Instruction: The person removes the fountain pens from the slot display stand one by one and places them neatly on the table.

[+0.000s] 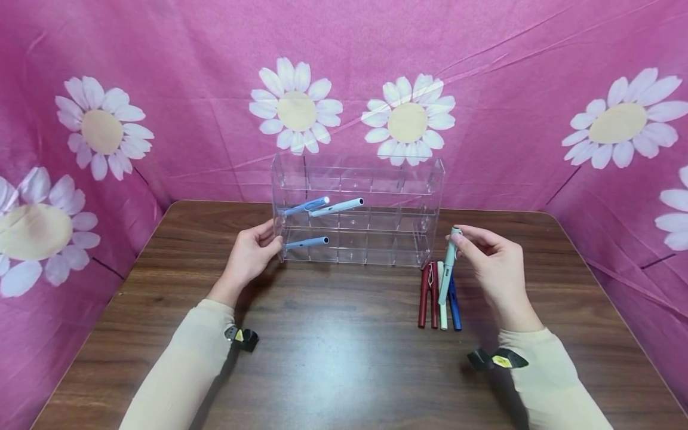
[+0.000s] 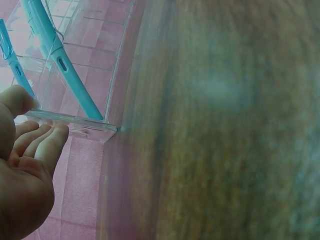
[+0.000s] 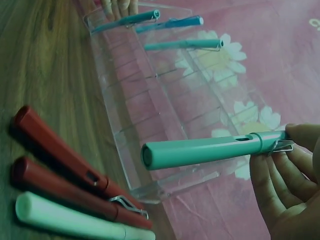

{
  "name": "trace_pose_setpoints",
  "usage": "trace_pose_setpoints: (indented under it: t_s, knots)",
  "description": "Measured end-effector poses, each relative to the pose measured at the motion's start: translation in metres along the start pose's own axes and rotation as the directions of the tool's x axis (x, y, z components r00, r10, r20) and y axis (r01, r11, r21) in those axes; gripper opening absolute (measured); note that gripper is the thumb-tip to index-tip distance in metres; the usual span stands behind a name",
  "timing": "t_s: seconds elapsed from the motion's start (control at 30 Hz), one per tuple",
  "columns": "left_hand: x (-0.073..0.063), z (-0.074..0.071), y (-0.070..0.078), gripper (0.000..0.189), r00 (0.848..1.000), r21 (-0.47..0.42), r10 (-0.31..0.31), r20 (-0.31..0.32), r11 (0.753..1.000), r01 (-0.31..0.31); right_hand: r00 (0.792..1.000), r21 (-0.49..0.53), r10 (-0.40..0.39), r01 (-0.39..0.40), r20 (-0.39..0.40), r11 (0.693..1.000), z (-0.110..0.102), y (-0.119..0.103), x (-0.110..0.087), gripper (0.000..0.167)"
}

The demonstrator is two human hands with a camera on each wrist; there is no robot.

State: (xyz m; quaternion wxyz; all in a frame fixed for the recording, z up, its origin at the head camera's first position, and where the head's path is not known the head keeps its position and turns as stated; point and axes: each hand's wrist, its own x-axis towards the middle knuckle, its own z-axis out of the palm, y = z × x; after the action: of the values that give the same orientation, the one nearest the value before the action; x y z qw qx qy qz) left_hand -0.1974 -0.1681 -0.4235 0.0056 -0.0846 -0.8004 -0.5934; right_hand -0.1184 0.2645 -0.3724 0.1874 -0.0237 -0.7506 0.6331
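Note:
Between thumb and fingers of my right hand, a mint-green pen is pinched near its clip end. In the head view it slants down over a row of pens on the table: two dark red pens, a pale green pen and a dark blue pen. My left hand grips the left side wall of a clear tiered rack, thumb in front and fingers behind. Three blue pens lie in its left part: a light blue pen, a mid-blue pen and a lower pen.
The rack stands near the back of a brown wood-grain table, divided into several small compartments. Behind it hangs a pink cloth printed with white daisies, which also covers both sides.

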Motion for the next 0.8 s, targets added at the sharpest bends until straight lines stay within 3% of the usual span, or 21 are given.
trace_pose_setpoints:
  t_s: [0.17, 0.47, 0.8]
  knots:
    - [0.000, 0.000, -0.001, 0.052, 1.000, 0.002, 0.000, 0.000, 1.000, 0.000, 1.000, 0.013, 0.024, -0.025, 0.015, 1.000, -0.008, 0.006, -0.001, 0.025]
    - [0.000, 0.000, 0.000, 0.051, 1.000, -0.006, 0.005, -0.001, 1.000, -0.005, 0.995, -0.174, 0.089, -0.081, 0.040, 0.981, -0.019, 0.019, 0.000, 0.034]
    - [0.000, 0.000, 0.001, 0.051, 1.000, 0.009, 0.009, 0.000, 1.000, -0.009, 0.989, -0.219, 0.131, -0.114, 0.062, 0.969, -0.029, 0.036, 0.002, 0.040]
